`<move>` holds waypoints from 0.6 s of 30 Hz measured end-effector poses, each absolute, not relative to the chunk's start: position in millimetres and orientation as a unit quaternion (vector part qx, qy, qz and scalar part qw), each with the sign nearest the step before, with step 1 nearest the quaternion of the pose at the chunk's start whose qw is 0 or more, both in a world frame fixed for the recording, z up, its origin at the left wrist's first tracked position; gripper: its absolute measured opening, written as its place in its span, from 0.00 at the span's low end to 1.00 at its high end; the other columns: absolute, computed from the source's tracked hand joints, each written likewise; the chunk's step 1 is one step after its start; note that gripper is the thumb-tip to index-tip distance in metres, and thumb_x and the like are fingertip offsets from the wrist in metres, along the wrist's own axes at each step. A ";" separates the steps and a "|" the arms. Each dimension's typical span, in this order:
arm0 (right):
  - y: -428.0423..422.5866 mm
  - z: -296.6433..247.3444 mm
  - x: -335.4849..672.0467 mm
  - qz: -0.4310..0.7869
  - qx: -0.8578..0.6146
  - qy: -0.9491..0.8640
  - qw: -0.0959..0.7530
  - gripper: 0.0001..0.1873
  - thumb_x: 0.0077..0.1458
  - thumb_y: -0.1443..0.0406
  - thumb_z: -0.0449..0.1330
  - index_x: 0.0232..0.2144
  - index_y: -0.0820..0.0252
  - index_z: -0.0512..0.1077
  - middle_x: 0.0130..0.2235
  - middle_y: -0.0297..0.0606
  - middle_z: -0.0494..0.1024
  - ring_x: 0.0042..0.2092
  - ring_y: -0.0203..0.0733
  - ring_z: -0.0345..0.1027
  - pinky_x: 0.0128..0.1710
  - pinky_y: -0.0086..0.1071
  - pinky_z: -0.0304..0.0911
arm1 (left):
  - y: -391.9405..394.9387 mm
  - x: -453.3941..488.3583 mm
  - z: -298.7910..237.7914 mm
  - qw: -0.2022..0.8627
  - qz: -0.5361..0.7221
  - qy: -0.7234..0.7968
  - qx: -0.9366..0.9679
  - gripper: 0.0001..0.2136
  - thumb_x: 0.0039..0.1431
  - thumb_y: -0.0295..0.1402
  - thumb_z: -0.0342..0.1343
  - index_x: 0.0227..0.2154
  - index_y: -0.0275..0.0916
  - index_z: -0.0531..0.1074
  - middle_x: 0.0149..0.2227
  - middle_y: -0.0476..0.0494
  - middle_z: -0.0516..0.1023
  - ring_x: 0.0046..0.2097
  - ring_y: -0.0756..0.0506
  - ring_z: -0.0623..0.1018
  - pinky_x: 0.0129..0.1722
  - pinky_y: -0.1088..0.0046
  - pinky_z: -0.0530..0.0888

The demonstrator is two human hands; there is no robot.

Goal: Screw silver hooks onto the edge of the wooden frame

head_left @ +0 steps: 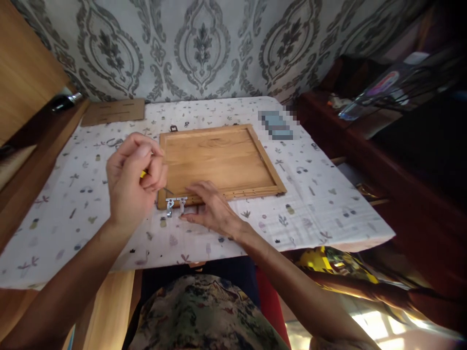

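My left hand (136, 180) is closed above the near left corner of a framed wooden panel (219, 155). A yellow bit of handle shows between its fingers, and a thin dark shaft (169, 191) reaches down from it, like a screwdriver mostly hidden in the fist. On the panel's near edge sit two small silver metal fittings (182, 204), side by side. My right hand (215, 209) grips that edge just right of them. Its fingers lie over the frame's rim, while the thumb is low by the right fitting.
A patterned white cloth (314, 194) covers the table. Flat brown cardboard (113, 112) lies at the back left, near a dark loop-like item (173, 129) at the panel's far edge. A blurred bluish object (277, 125) rests at the back right. A clear bottle (379, 92) lies beyond the table.
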State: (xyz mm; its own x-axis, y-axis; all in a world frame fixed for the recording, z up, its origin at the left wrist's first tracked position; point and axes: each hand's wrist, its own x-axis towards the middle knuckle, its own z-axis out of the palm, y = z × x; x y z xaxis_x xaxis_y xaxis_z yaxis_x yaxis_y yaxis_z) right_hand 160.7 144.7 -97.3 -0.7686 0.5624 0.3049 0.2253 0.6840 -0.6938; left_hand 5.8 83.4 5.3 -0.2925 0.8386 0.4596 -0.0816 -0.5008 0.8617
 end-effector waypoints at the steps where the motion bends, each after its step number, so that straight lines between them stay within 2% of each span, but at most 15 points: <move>1: 144.7 -97.2 160.7 0.331 -0.221 -0.881 0.256 0.34 0.50 0.54 0.73 0.55 0.64 0.73 0.52 0.50 0.76 0.55 0.53 0.68 0.54 0.48 0.66 | 80.3 2.2 7.9 0.318 0.712 0.382 0.495 0.09 0.65 0.30 0.55 0.27 0.40 0.72 0.14 0.59 0.48 0.16 0.55 0.46 0.18 0.74 0.50; 6: 144.1 -96.9 158.7 0.311 -0.215 -0.896 0.231 0.23 0.52 0.58 0.73 0.48 0.61 0.78 0.50 0.47 0.77 0.53 0.52 0.69 0.53 0.48 0.67 | 70.8 -12.2 5.2 0.313 0.716 0.398 0.481 0.10 0.65 0.29 0.54 0.27 0.41 0.72 0.14 0.59 0.48 0.16 0.54 0.44 0.17 0.73 0.48; 14: 146.6 -97.2 161.3 0.330 -0.213 -0.891 0.229 0.25 0.51 0.57 0.73 0.49 0.60 0.78 0.50 0.46 0.77 0.54 0.52 0.69 0.54 0.50 0.67 | 63.0 -31.0 -0.4 0.310 0.722 0.400 0.472 0.10 0.65 0.31 0.55 0.27 0.42 0.73 0.14 0.59 0.47 0.17 0.54 0.43 0.17 0.73 0.46; 18: 147.7 -90.6 163.8 0.427 -0.228 -0.823 0.298 0.24 0.54 0.55 0.71 0.51 0.58 0.76 0.50 0.45 0.77 0.53 0.49 0.71 0.54 0.47 0.69 | 59.3 -38.8 1.0 0.319 0.727 0.401 0.456 0.08 0.64 0.32 0.56 0.28 0.42 0.73 0.14 0.59 0.48 0.17 0.54 0.43 0.17 0.73 0.46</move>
